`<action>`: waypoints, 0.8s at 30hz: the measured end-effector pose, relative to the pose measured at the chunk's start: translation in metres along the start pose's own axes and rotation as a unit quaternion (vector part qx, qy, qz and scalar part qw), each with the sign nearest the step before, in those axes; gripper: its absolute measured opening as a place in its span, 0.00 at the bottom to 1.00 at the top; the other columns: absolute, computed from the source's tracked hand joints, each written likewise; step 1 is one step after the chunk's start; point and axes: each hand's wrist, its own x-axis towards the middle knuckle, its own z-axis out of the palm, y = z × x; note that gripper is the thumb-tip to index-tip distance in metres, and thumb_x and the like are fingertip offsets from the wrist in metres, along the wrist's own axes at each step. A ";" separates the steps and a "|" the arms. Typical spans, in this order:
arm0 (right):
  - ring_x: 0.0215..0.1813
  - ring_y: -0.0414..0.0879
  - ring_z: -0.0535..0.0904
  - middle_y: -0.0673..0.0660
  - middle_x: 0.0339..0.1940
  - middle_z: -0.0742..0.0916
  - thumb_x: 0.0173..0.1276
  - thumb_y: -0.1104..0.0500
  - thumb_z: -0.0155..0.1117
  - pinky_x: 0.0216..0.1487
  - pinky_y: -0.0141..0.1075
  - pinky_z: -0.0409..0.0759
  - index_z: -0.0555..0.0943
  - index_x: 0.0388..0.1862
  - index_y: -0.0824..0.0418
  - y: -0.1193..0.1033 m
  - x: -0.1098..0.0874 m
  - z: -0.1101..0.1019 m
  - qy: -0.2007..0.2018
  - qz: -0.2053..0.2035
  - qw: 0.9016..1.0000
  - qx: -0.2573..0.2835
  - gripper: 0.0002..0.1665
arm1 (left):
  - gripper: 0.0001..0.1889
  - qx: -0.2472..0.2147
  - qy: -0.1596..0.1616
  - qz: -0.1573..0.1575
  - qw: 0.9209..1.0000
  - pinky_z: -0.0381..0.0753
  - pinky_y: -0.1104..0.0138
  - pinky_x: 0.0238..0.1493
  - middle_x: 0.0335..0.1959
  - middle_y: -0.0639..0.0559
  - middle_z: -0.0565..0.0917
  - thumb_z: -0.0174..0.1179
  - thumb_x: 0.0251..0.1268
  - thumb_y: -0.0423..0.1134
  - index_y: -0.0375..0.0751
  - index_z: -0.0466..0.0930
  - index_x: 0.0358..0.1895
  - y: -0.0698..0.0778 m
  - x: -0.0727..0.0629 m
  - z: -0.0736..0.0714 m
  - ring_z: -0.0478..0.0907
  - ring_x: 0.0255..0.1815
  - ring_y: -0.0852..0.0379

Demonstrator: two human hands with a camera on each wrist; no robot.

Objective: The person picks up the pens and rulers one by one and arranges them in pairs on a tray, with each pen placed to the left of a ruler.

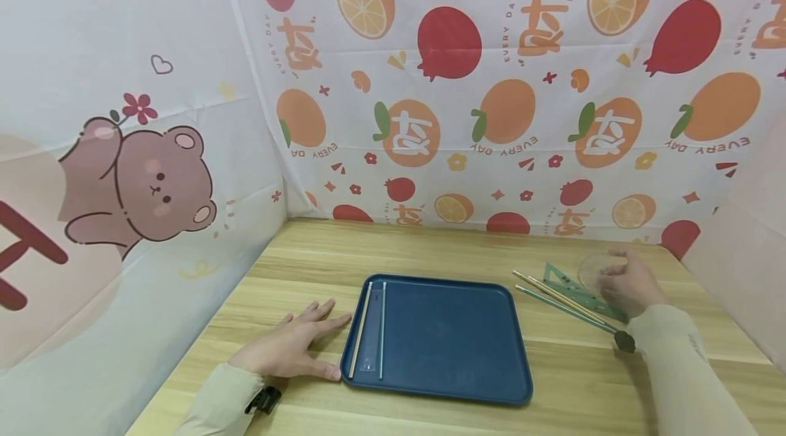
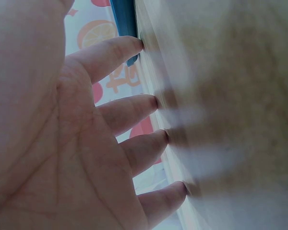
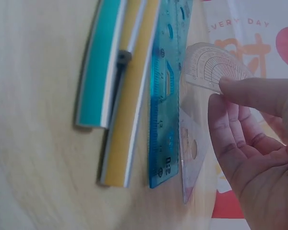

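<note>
My right hand (image 1: pixel 632 286) pinches a clear protractor (image 3: pixel 204 67) between thumb and fingertips, lifted at the right side of the table. Close below it in the head view lies a green-blue set square (image 1: pixel 580 296), and a clear set square (image 3: pixel 190 155) shows in the right wrist view. Yellow pencils (image 1: pixel 568 298) and a teal pencil (image 1: pixel 555 303) lie to their left. With fingers spread, my left hand (image 1: pixel 291 347) rests on the table, its thumb at the left edge of a blue tray (image 1: pixel 454 340).
Inside the tray, along its left side, lie a yellow pencil (image 1: pixel 361 327), a clear ruler (image 1: pixel 370 333) and a teal pencil (image 1: pixel 383 333). A fruit-print cloth (image 1: pixel 454 115) hangs behind the wooden table (image 1: pixel 307 258); a bear-print cloth (image 1: pixel 184 81) hangs at the left.
</note>
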 end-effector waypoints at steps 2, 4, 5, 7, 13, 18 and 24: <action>0.41 0.40 0.87 0.78 0.59 0.83 0.77 0.67 0.64 0.41 0.41 0.91 0.52 0.81 0.78 0.000 -0.001 -0.001 -0.004 -0.003 1.000 0.005 0.44 | 0.54 0.000 0.000 0.000 1.000 0.48 0.17 0.74 0.87 0.31 0.57 0.74 0.54 0.73 0.51 0.69 0.82 0.000 0.000 0.000 0.49 0.86 0.21; 0.41 0.39 0.86 0.78 0.59 0.82 0.79 0.66 0.62 0.41 0.40 0.91 0.55 0.79 0.80 0.000 -0.002 -0.001 -0.006 -0.008 1.000 0.002 0.40 | 0.54 0.000 0.000 0.000 1.000 0.48 0.17 0.74 0.87 0.31 0.57 0.74 0.54 0.73 0.51 0.69 0.82 0.000 0.000 0.000 0.49 0.86 0.21; 0.40 0.39 0.86 0.78 0.60 0.82 0.79 0.66 0.62 0.41 0.40 0.91 0.57 0.78 0.81 0.000 -0.003 -0.001 -0.005 -0.010 1.000 -0.003 0.38 | 0.54 -0.001 0.001 0.000 1.000 0.48 0.17 0.74 0.87 0.31 0.57 0.74 0.54 0.73 0.51 0.69 0.82 0.000 0.000 0.000 0.49 0.86 0.21; 0.41 0.40 0.86 0.79 0.61 0.80 0.81 0.65 0.60 0.41 0.40 0.91 0.59 0.78 0.81 0.001 -0.004 0.000 -0.004 -0.009 1.000 0.004 0.36 | 0.54 -0.001 0.002 0.001 1.000 0.48 0.17 0.74 0.87 0.31 0.57 0.74 0.54 0.73 0.51 0.69 0.82 0.000 0.000 0.000 0.50 0.86 0.21; 0.43 0.44 0.84 0.79 0.57 0.81 0.84 0.60 0.56 0.40 0.37 0.88 0.68 0.71 0.79 0.002 -0.007 0.002 0.014 -0.033 0.998 -0.042 0.28 | 0.54 0.004 0.006 0.002 1.000 0.49 0.17 0.74 0.87 0.30 0.57 0.74 0.54 0.73 0.50 0.70 0.82 -0.001 0.000 0.001 0.50 0.86 0.20; 0.43 0.47 0.84 0.76 0.52 0.83 0.87 0.56 0.52 0.38 0.36 0.85 0.71 0.68 0.78 0.001 -0.007 0.001 0.020 -0.048 0.995 -0.086 0.25 | 0.55 0.004 0.004 -0.001 1.000 0.49 0.18 0.74 0.87 0.31 0.57 0.74 0.53 0.74 0.51 0.69 0.82 -0.003 0.000 0.003 0.50 0.86 0.21; 0.45 0.48 0.83 0.77 0.53 0.82 0.87 0.56 0.52 0.39 0.38 0.85 0.70 0.66 0.77 -0.002 -0.004 -0.001 0.017 -0.059 0.994 -0.088 0.25 | 0.55 0.000 0.001 -0.002 1.000 0.49 0.18 0.74 0.87 0.32 0.56 0.73 0.53 0.74 0.52 0.69 0.83 -0.004 0.000 0.003 0.50 0.87 0.22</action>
